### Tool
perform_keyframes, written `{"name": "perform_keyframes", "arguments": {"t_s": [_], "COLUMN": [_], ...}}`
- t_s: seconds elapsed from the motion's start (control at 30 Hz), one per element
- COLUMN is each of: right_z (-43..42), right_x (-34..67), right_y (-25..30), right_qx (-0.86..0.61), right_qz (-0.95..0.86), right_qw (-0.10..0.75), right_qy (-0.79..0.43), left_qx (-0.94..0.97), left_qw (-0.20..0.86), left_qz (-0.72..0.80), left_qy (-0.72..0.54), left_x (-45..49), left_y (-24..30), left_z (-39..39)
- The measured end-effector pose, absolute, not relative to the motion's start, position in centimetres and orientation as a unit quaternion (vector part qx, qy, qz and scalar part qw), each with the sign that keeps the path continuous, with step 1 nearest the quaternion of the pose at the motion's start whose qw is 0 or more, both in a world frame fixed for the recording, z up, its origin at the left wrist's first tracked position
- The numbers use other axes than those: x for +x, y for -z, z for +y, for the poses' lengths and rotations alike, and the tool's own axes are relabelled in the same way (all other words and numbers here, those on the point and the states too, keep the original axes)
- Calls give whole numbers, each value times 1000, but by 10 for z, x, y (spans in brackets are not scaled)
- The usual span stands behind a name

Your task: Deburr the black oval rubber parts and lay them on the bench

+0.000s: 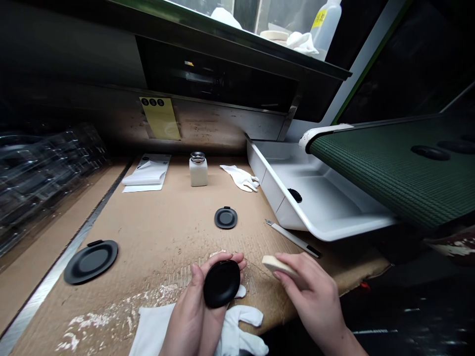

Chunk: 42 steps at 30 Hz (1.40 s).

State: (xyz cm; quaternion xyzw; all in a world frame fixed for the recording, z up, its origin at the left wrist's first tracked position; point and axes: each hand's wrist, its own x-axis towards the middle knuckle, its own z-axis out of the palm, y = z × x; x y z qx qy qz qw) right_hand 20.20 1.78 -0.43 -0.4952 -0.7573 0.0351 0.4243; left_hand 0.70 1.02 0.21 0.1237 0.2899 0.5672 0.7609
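In my left hand (pixel 200 301), palm up, rests a glossy black rounded plastic cover (pixel 221 284), the fingers curled behind it. My right hand (pixel 315 291) pinches a cream-coloured pad (pixel 280 265) between thumb and fingers, to the right of the cover and apart from it. Beneath my left hand lies a white glove (pixel 241 329) on the cardboard. Two dark matte covers with small tabs lie flat: a smaller one (pixel 225 217) ahead of my hands and a larger one (pixel 91 262) at the left. A utility knife (pixel 293 238) lies ahead of my right hand.
A white tray (pixel 274 198) at the right holds a black piece (pixel 295 195). Beside it, a green conveyor belt (pixel 386 163) carries dark parts. A pump bottle (pixel 198 170), a second white glove (pixel 241 178) and papers (pixel 146 173) lie at the back. Clear plastic trays (pixel 44 168) are stacked left.
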Motion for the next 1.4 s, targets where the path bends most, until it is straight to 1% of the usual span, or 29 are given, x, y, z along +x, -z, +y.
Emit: {"name": "perform_keyframes", "arguments": {"t_s": [0.17,0.3,0.47,0.53,0.63,0.73,0.9,1.0,1.1,1.27,1.4], "right_z": [13,11,21,28,38,42,32,23,18,15,7], "right_x": [184,160,152,156,169,183,183,168,147,114,105], "right_y": [3,-1,-2,-5,-9,-10,-4,-3,-4,4,10], "right_qx": [-421,-333,-361,-361,-378,-430,-462,-439,-403,-419,-397], "right_qz": [-806,-845,-853,-854,-821,-761,-760,-774,-782,-773,-781], "right_qw": [416,410,366,361,421,483,457,454,469,472,479], "right_qy": [25,78,90,98,77,44,-15,-51,-76,-61,-51], "left_qx": [122,119,127,116,97,87,78,76,81,80,106], "left_qw": [754,745,742,738,738,753,768,768,767,755,744], "left_qz": [313,332,328,328,335,326,301,290,276,291,324], "left_qy": [-565,-566,-571,-578,-578,-565,-561,-566,-573,-582,-575], "left_x": [9,11,12,12,11,9,7,7,7,8,6], "left_y": [-5,-8,-7,-6,-6,-7,-6,-3,0,1,-3], "left_z": [9,9,11,12,12,12,12,12,12,11,9]}}
